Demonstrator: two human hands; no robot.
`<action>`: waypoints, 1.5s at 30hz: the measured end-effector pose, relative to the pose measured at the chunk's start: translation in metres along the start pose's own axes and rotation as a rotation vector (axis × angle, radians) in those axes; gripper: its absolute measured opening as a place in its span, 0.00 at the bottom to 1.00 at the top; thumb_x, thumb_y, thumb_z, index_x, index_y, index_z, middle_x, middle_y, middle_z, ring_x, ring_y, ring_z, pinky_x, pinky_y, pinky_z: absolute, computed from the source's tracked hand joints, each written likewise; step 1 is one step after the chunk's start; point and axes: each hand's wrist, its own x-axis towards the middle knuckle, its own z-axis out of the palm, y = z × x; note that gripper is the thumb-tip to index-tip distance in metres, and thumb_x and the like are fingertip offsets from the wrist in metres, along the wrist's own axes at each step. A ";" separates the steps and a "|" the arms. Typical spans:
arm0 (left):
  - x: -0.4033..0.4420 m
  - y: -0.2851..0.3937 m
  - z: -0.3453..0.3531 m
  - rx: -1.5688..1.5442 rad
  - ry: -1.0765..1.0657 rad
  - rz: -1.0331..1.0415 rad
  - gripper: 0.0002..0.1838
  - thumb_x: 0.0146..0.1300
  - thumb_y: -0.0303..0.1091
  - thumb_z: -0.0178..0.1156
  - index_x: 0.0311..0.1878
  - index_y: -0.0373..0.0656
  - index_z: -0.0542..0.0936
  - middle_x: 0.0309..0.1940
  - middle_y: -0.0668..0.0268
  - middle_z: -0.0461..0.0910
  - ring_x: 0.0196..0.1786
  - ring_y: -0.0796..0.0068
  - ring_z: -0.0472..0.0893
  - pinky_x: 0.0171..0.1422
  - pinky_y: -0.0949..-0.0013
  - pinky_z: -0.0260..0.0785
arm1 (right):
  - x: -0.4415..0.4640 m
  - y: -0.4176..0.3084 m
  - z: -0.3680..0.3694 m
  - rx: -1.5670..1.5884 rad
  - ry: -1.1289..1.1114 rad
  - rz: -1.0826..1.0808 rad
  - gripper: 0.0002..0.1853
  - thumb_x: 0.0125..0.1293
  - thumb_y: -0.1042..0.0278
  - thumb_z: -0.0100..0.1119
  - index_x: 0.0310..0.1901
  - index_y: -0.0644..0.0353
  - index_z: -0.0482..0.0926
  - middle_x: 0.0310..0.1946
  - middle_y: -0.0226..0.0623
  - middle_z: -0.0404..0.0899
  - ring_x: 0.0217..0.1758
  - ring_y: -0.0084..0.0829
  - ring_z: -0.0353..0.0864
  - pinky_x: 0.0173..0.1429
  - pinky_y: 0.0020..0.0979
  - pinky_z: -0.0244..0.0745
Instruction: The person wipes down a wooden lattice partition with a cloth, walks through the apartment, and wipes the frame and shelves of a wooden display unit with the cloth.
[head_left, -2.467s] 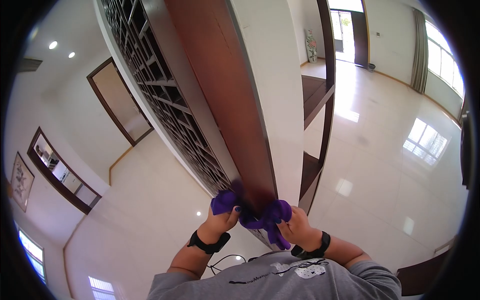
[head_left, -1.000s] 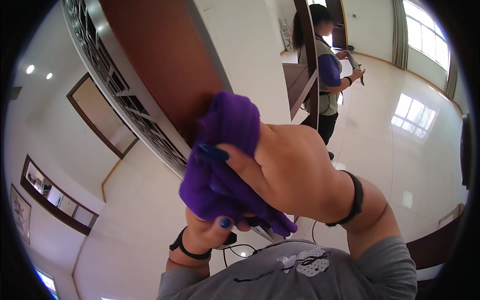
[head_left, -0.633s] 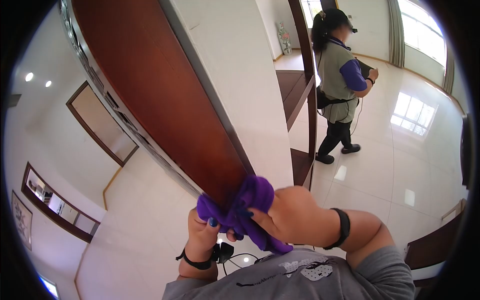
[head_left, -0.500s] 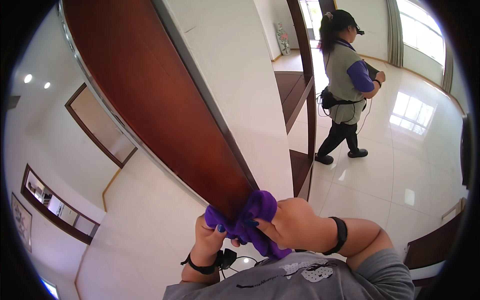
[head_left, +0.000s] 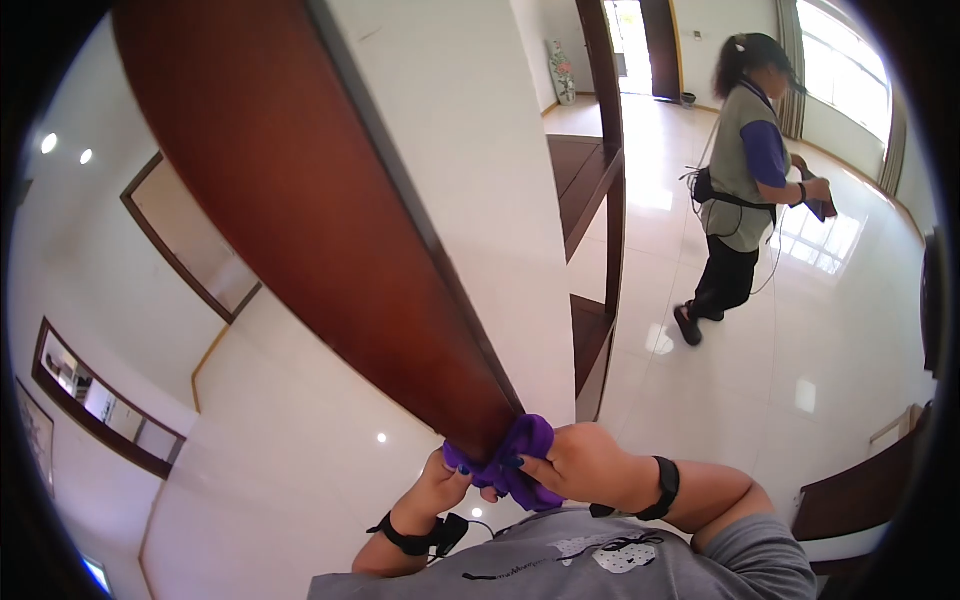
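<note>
A purple cloth (head_left: 532,480) is bunched around the near end of a long reddish-brown wooden panel (head_left: 320,230). My left hand (head_left: 440,486) grips the cloth at the panel's left edge, fingers closed with the thumb on top. On the other side my right hand (head_left: 590,462) is closed on the same cloth, its thumb pressed into the folds. The panel stretches away from me toward the upper left, beside a pale wall face (head_left: 455,150). Some of my fingers are hidden beneath the cloth.
Dark wooden shelves (head_left: 590,190) stand right of the pale wall. Beyond them a person (head_left: 745,170) walks over the glossy tiled floor (head_left: 650,400), carrying a dark flat item. A floral vase (head_left: 562,75) stands at the back. Dark furniture (head_left: 865,480) is at the right.
Both hands and the cloth sit slightly lower in view, still against the panel. The other person has moved to the right, and the dark item in their hands is lower.
</note>
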 end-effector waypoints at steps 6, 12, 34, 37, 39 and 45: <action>0.007 0.014 0.022 0.103 0.042 0.067 0.20 0.71 0.43 0.45 0.44 0.31 0.73 0.30 0.61 0.80 0.31 0.75 0.80 0.38 0.70 0.74 | -0.001 0.007 -0.002 -0.013 -0.068 0.018 0.09 0.67 0.59 0.50 0.36 0.55 0.75 0.22 0.42 0.76 0.26 0.47 0.77 0.30 0.40 0.71; 0.043 0.113 0.037 0.269 0.245 0.312 0.19 0.71 0.38 0.46 0.35 0.31 0.79 0.23 0.63 0.78 0.27 0.78 0.78 0.29 0.76 0.69 | 0.028 -0.027 -0.041 0.054 0.187 -0.336 0.18 0.61 0.52 0.57 0.43 0.58 0.76 0.19 0.40 0.75 0.23 0.46 0.76 0.28 0.41 0.69; 0.237 0.015 -0.096 0.764 0.145 0.258 0.11 0.59 0.40 0.59 0.30 0.41 0.80 0.19 0.59 0.76 0.22 0.58 0.77 0.26 0.66 0.68 | 0.197 0.169 -0.052 0.014 0.125 -0.300 0.24 0.57 0.45 0.58 0.16 0.58 0.75 0.11 0.39 0.70 0.17 0.42 0.73 0.22 0.38 0.66; 0.221 0.019 -0.159 0.570 0.079 0.168 0.12 0.63 0.38 0.57 0.30 0.40 0.80 0.19 0.62 0.76 0.22 0.67 0.77 0.27 0.70 0.67 | 0.245 0.150 -0.023 -0.005 0.010 -0.216 0.22 0.57 0.47 0.60 0.20 0.60 0.76 0.12 0.39 0.71 0.17 0.42 0.74 0.23 0.36 0.67; 0.217 0.010 -0.185 0.462 0.025 0.081 0.13 0.64 0.37 0.56 0.29 0.39 0.79 0.19 0.65 0.77 0.22 0.75 0.76 0.27 0.73 0.66 | 0.259 0.148 -0.016 -0.034 -0.156 -0.108 0.17 0.58 0.54 0.62 0.30 0.62 0.79 0.18 0.39 0.76 0.21 0.42 0.77 0.28 0.33 0.72; 0.214 -0.030 -0.192 0.185 0.021 0.030 0.16 0.68 0.37 0.54 0.27 0.36 0.79 0.19 0.71 0.76 0.23 0.86 0.74 0.27 0.79 0.65 | 0.261 0.159 -0.009 -0.130 -0.245 -0.039 0.18 0.58 0.51 0.62 0.25 0.61 0.80 0.14 0.38 0.76 0.19 0.39 0.78 0.26 0.32 0.72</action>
